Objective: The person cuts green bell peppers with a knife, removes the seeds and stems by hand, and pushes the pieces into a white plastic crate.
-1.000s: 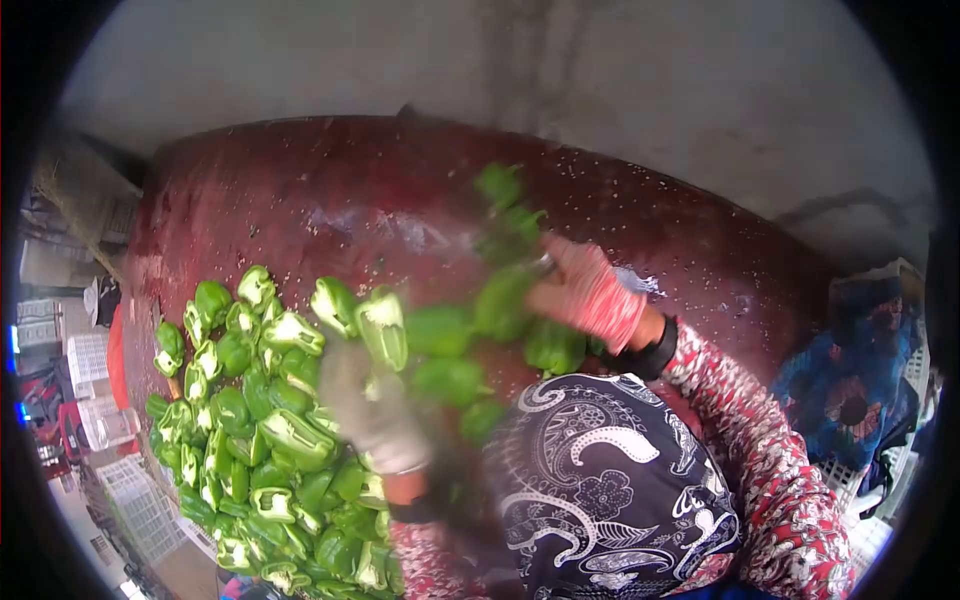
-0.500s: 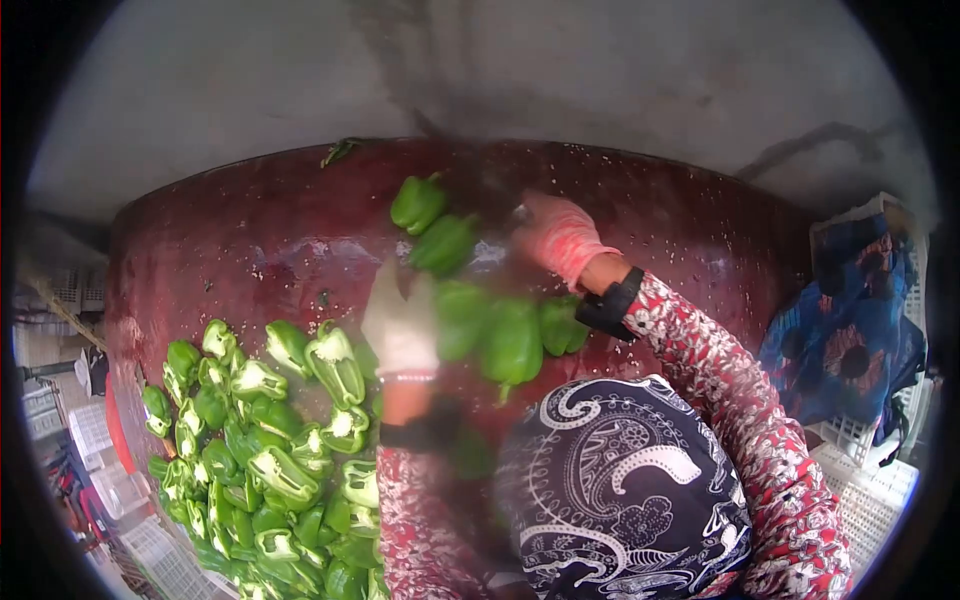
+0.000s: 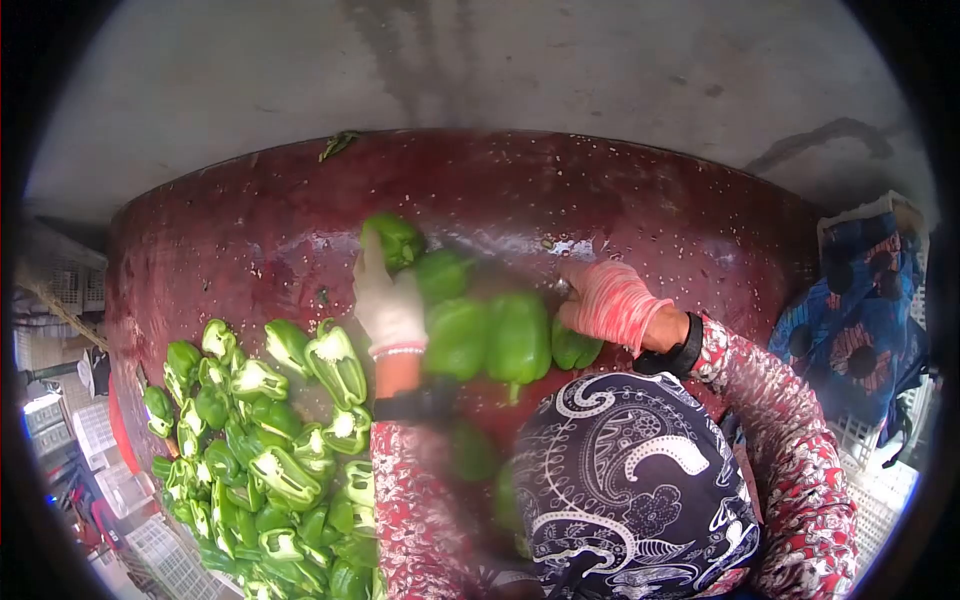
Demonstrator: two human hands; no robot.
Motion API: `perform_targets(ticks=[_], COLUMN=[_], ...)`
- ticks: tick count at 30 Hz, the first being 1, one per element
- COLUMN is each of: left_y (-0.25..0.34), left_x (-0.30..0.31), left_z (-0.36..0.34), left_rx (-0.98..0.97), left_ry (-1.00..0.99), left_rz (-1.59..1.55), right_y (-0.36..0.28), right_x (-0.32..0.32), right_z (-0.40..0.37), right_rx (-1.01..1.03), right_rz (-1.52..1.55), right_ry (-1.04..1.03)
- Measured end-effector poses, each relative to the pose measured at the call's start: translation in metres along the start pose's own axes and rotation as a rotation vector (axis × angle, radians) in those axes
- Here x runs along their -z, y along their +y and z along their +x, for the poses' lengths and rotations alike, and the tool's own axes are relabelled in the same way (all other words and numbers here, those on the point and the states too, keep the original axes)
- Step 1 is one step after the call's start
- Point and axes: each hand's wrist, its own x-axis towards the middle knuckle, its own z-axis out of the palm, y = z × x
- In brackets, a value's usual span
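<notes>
My left hand (image 3: 388,300), in a pale glove, has its fingers around the side of a whole green pepper (image 3: 398,241). In a pink-and-white glove, my right hand (image 3: 612,303) is curled closed; what it holds is hidden. Just below its fingers lies a green pepper (image 3: 574,346). Between the hands sit more whole peppers: a blurred one (image 3: 442,276), another (image 3: 457,338) and one with its stem toward me (image 3: 518,338). All rest on a wet dark red table (image 3: 270,210). A pile of cut, opened peppers (image 3: 285,475) lies left of my left forearm.
A patterned headscarf (image 3: 640,480) fills the lower middle, partly hiding the table. Blue patterned cloth (image 3: 850,320) hangs over a white crate (image 3: 880,480) at the right. White crates (image 3: 160,550) stand at the lower left. A green scrap (image 3: 338,145) lies by the far edge.
My right hand has moved right and nearer to me. My left hand has moved up and slightly left onto the far pepper, which now sits lower and farther left.
</notes>
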Motion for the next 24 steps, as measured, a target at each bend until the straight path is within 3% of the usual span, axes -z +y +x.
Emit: perform_targets(ticks=[1,3,11,13,14,16,17,19,20,22,24], left_y=[0.0,0.005,-0.006,-0.004,-0.003,-0.002,0.005,-0.002,-0.016,0.009,-0.008], left_x=[0.0,0.001,-0.006,-0.006,-0.004,-0.001,0.006,0.005,-0.007,0.013,0.003], left_z=[-0.002,-0.006,-0.004,-0.003,-0.004,-0.004,0.0,0.007,0.014,0.013,0.022], left_rx=[0.004,0.23,0.207,0.183,0.172,0.164,0.233,0.298,0.324,0.399,0.401], left_ry=[0.001,0.026,0.075,0.094,0.112,0.131,0.088,0.04,0.065,0.042,0.074], left_rz=[0.001,-0.304,-0.353,-0.327,-0.223,-0.118,-0.204,-0.285,-0.363,-0.511,-0.559], right_y=[-0.002,0.016,-0.028,0.014,0.0,-0.032,-0.024,-0.005,-0.05,-0.031,-0.019], right_x=[0.0,-0.027,-0.051,-0.099,-0.087,-0.053,-0.058,-0.083,-0.05,-0.067,-0.071], right_z=[0.001,0.026,0.123,0.173,0.173,0.161,0.161,0.157,0.137,0.134,0.123], right_rx=[-0.015,-0.084,-0.216,0.04,0.043,-0.377,-0.378,0.265,-0.257,-0.253,-0.243], right_rz=[-0.008,0.071,0.375,-0.087,-0.088,0.134,0.13,-0.331,-0.001,0.117,0.241], right_ry=[0.026,0.097,0.221,-0.238,-0.238,-0.301,-0.293,-0.321,-0.32,-0.23,-0.145])
